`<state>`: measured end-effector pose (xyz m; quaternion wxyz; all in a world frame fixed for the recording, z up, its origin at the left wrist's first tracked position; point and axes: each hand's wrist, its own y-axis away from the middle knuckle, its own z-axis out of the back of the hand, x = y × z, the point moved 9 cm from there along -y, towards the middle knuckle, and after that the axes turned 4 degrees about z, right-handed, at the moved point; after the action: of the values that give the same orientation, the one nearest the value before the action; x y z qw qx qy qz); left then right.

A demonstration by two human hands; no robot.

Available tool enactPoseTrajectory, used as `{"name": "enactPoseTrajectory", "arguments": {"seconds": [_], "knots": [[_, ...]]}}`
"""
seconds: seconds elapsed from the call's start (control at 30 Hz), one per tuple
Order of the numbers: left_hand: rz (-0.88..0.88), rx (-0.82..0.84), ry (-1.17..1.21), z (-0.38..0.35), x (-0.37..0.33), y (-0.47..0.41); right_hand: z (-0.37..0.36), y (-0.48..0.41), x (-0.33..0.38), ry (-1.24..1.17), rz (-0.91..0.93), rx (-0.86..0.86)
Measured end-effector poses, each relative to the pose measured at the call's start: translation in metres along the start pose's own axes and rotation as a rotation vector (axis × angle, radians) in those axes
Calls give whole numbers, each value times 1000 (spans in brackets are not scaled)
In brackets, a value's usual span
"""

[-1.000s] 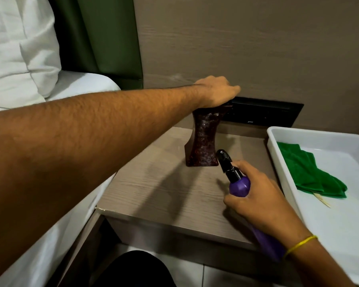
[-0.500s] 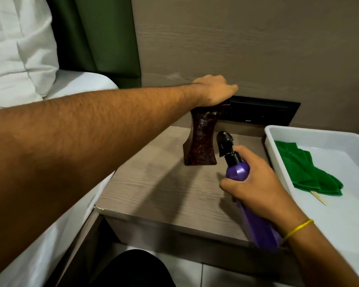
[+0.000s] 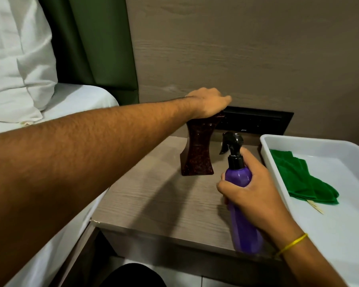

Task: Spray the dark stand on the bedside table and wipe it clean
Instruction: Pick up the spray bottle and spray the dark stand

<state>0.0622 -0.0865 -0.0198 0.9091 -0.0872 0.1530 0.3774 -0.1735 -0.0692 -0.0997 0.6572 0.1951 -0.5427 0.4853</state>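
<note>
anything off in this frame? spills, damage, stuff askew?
One small thing: the table has a chipped front-left corner. No spills visible. The stand is upright under the left hand, the right hand holds the spray bottle, and the green cloth lies crumpled in the tray.

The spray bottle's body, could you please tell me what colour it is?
Purple, with a black spray head; the spray bottle shows clearly in the head view.

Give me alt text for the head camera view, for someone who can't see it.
A person's left hand steadies a dark stand on a bedside table while the right hand aims a purple spray bottle at it. A green cloth lies in a white tray on the right.
</note>
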Motion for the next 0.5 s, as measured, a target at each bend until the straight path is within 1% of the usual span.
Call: {"name": "enactPoseTrajectory", "arguments": {"seconds": [0.07,0.13,0.23,0.33,0.5], "knots": [[-1,-2,0,0,0,0,1,1,2,11,28,10],[2,3,-2,0,0,-1,5,2,0,1,32,-24],[10,17,11,-1,3,-1,3,0,-8,-63,-16,-30],[5,12,18,-1,1,0,-1,0,-9,-56,-44,-7],[-1,15,14,0,-1,3,16,14,-2,-64,-13,-115]]}}
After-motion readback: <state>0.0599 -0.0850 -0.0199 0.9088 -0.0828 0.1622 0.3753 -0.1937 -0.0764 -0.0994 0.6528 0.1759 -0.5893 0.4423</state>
